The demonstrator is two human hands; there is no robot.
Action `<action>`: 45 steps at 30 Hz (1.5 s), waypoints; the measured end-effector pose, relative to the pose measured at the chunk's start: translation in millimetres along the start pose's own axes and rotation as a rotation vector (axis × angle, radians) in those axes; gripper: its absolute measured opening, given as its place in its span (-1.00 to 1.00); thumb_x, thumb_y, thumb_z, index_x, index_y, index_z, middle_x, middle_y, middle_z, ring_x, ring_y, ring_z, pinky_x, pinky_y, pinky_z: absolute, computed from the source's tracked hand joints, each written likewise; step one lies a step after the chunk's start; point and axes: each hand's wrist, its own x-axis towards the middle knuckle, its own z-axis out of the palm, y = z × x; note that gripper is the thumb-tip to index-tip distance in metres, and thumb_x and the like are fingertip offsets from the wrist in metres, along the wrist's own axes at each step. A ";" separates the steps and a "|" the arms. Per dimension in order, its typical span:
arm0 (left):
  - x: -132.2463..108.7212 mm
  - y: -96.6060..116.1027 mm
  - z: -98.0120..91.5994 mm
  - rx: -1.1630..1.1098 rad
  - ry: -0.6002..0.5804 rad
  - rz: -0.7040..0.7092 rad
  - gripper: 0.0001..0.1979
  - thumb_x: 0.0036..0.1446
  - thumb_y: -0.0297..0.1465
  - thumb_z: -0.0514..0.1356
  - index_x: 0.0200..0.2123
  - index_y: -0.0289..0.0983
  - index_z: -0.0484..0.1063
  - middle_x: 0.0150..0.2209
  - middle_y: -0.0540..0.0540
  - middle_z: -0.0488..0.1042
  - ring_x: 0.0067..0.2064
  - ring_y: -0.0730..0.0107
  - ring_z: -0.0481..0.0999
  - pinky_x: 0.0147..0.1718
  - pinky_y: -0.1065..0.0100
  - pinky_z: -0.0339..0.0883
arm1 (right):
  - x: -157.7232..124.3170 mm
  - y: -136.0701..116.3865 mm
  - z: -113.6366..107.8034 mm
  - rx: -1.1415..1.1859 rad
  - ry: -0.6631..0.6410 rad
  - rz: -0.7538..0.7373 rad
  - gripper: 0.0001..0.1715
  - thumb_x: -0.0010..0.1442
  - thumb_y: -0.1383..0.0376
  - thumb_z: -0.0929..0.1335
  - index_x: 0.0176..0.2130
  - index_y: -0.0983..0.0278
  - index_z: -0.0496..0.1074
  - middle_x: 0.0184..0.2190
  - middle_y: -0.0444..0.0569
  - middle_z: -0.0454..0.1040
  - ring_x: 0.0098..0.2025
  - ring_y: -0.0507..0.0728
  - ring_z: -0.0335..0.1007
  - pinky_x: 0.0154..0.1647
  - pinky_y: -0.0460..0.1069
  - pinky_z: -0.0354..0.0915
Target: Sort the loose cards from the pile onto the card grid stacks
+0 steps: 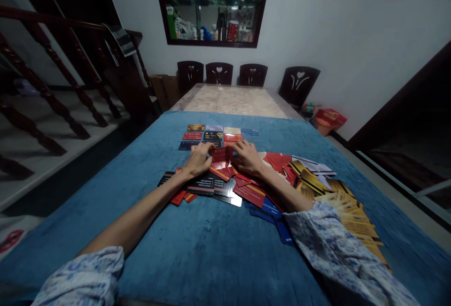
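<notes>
My left hand [200, 158] and my right hand [247, 156] are closed on opposite ends of a dark red card [221, 154], held just above the pile. Beyond it, several cards lie in neat rows, among them a black VIP card [213, 135] and a gold card [196, 127]. Under and around my hands spreads a loose heap with black cards [200, 185], red cards [249, 194] and blue cards [265, 212]. Gold cards [355, 217] fan out beside my right forearm. My fingers hide part of the nearest row.
A blue cloth [169, 254] covers the near part of the table, with the bare stone top [239, 99] behind. Dark chairs [219, 73] stand along the far end. A wooden railing [70, 66] runs at the left, and a red bag [329, 117] sits to the right of the table.
</notes>
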 end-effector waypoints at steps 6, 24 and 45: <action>-0.6 1.9 -0.5 0.017 -0.056 -0.022 -0.65 0.09 -0.48 0.19 -0.01 -0.25 0.36 0.01 -0.19 0.52 0.06 0.05 0.45 0.04 0.05 0.21 | 1.6 3.7 6.0 0.011 -0.010 -0.006 -0.42 0.26 0.26 0.35 0.25 0.24 0.35 0.08 0.21 0.44 0.06 0.31 0.21 -0.07 0.08 0.16; 3.3 -2.7 -2.4 0.034 -0.122 -0.008 -0.52 0.06 -0.43 0.25 0.09 -0.26 0.37 0.06 -0.22 0.46 0.12 -0.04 0.40 0.06 0.01 0.26 | 3.3 15.9 13.9 0.074 0.013 -0.061 -0.39 0.25 0.18 0.37 0.24 0.27 0.34 0.06 0.23 0.40 0.03 0.31 0.21 -0.04 0.16 0.26; 6.3 -10.1 -11.9 0.085 -0.246 0.088 -0.53 0.17 -0.34 0.16 0.15 -0.31 0.35 0.08 -0.27 0.39 0.12 -0.01 0.34 0.10 -0.02 0.18 | 6.2 10.1 1.7 0.083 -0.107 -0.044 -0.44 0.25 0.12 0.42 0.16 0.31 0.40 0.00 0.20 0.44 0.04 0.28 0.25 0.01 0.15 0.28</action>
